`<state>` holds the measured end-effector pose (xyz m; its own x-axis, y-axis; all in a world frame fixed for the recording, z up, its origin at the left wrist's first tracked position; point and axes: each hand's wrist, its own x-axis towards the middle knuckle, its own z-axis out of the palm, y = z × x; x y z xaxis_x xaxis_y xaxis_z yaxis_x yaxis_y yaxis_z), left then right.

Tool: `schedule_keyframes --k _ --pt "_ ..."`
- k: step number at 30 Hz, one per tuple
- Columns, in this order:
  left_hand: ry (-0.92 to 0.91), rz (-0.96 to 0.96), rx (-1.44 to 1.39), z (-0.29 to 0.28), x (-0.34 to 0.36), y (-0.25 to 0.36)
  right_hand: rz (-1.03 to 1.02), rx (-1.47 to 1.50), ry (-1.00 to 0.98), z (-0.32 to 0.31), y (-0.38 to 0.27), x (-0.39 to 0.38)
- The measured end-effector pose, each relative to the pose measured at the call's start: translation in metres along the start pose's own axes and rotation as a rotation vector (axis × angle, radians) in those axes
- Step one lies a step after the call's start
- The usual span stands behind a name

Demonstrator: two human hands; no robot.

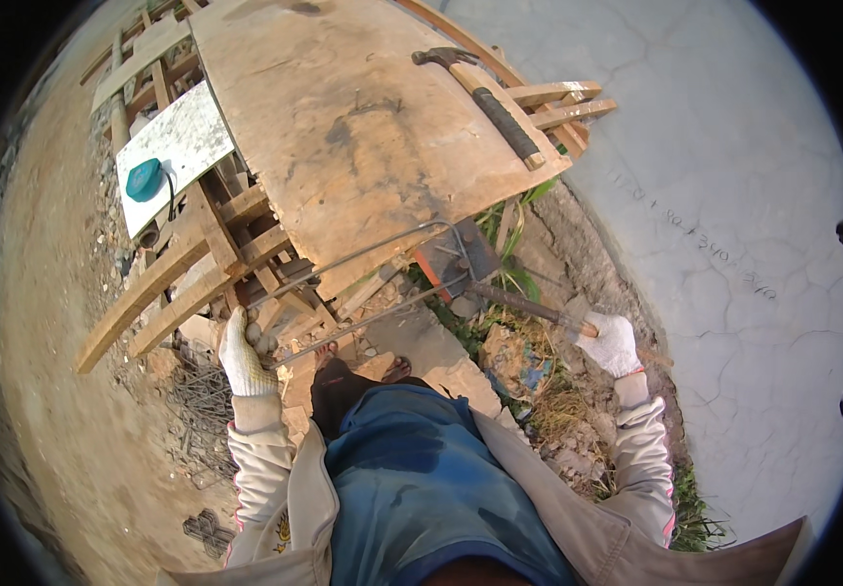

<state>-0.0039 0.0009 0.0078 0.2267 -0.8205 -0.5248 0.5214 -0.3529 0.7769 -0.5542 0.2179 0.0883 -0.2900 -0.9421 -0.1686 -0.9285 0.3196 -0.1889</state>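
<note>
A thin steel rod [373, 248] is bent into a long narrow rectangle over the near edge of a plywood board [304, 117]. My gloved left hand [244, 356] is closed around it at the left end. My gloved right hand [609, 344] grips a rusty bending bar [511, 301], whose far tip reaches the rod's bent corner. Below that corner is a dark metal plate [480, 256] with an orange block [433, 264] beside it. The glove hides part of the bar's grip end.
A claw hammer [505, 117] lies on the plywood's right side. At left, a teal tape measure [144, 180] rests on a white board [192, 137]. Curved timbers [163, 283] jut out below. Thin rods [209, 400] are piled on the ground; a grey wall [724, 195] stands at right.
</note>
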Motion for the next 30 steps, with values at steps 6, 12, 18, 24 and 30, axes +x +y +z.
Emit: schedule_keyframes --k 6,12,18,24,30 --pt "0.035 0.009 0.076 0.002 -0.003 0.001 0.018 0.050 0.006 -0.012 -0.016 -0.009" --pt "-0.286 -0.086 0.162 -0.009 0.006 0.022 0.061 0.125 0.062 -0.007 -0.018 -0.017" --pt "-0.412 -0.114 0.291 -0.024 0.027 0.028 0.121 0.098 0.224 0.004 -0.044 -0.042" --pt "-0.546 -0.198 0.205 -0.036 0.036 0.025 0.670 0.095 0.188 0.072 -0.180 -0.132" --pt "-0.894 -0.230 0.260 -0.042 0.059 0.040 0.689 0.141 0.303 0.092 -0.183 -0.136"
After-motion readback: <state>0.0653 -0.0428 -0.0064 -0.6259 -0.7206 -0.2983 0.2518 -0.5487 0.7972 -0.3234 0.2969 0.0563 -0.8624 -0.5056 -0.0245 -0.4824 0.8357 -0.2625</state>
